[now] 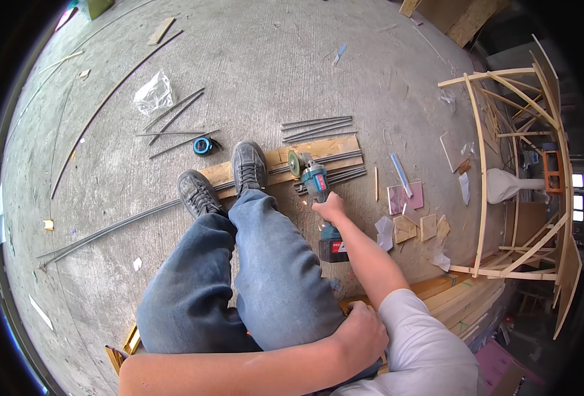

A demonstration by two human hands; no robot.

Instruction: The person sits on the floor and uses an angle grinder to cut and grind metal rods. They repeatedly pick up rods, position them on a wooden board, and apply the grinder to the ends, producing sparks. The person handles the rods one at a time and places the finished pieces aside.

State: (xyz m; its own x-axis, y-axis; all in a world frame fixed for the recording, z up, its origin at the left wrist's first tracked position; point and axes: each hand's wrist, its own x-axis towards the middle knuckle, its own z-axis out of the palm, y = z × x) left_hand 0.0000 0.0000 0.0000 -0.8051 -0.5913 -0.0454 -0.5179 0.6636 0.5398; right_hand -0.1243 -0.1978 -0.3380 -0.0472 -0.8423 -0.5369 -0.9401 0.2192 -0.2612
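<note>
My right hand (pixel 328 206) grips a teal cordless angle grinder (pixel 315 178) whose disc sits at long grey metal rods (pixel 335 157) lying across a wooden board (pixel 282 158). My shoes (pixel 249 165) rest on the board and rods. My left hand (pixel 364 330) is closed near my right elbow, beside my right thigh; I cannot make out what, if anything, is inside it. Short grey rods (pixel 315 122) lie just beyond the board, and more (pixel 180 112) lie to the left. A blue-and-black tape measure (pixel 203 146) is left of my shoes.
A wooden frame structure (pixel 480 231) stands at the right. Timber planks (pixel 443 300) lie at the lower right. Wood scraps (pixel 407 228), a blue strip (pixel 400 175) and crumpled plastic (pixel 153 92) are scattered on the concrete floor (pixel 87 165). A large board (pixel 450 16) is at the top right.
</note>
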